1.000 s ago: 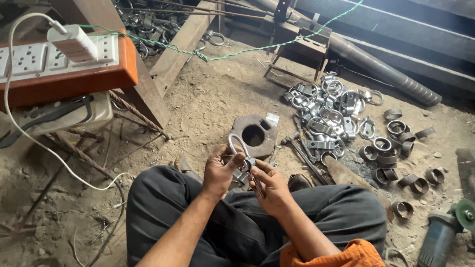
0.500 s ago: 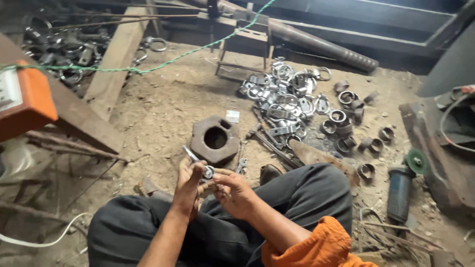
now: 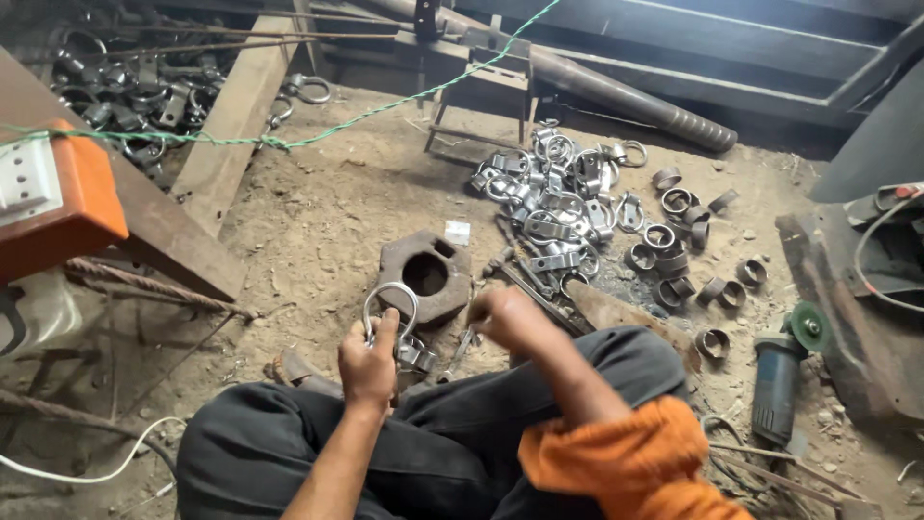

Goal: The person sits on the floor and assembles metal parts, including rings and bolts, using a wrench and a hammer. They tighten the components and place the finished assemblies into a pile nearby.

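Head view, looking down at crossed legs in dark trousers (image 3: pixel 462 453) on a dirt floor (image 3: pixel 327 212).

Left hand (image 3: pixel 368 361) closed around a metal clamp ring (image 3: pixel 390 310), fingers wrapped at the lower end of the loop, thumb up along its side; loop upright above the knuckles, bolted end (image 3: pixel 416 356) hanging just beside the hand, over the lap near the floor's front edge.

Right hand (image 3: pixel 505 316) curled into a loose fist just right of the clamp, apart from it, blurred; cannot tell whether anything is pinched inside. Orange sleeve (image 3: pixel 626 462) on that arm.

Just behind the hands, a heavy rusty block with a round hole (image 3: pixel 423 274), lying flat on the floor. Behind and to the right, a heap of shiny clamps (image 3: pixel 558 197), with short metal rings (image 3: pixel 679 241) scattered beside it. Towards the right edge, a blue angle grinder (image 3: pixel 780 371) on its side. Along the far edge, a long dark pipe (image 3: pixel 626 96). At the left edge, an orange box with a white socket strip (image 3: pixel 48 202) and a sloping wooden plank (image 3: pixel 236 116); more dark clamps (image 3: pixel 125 87) in the far left corner. Green string (image 3: pixel 385 106) stretched above the floor.
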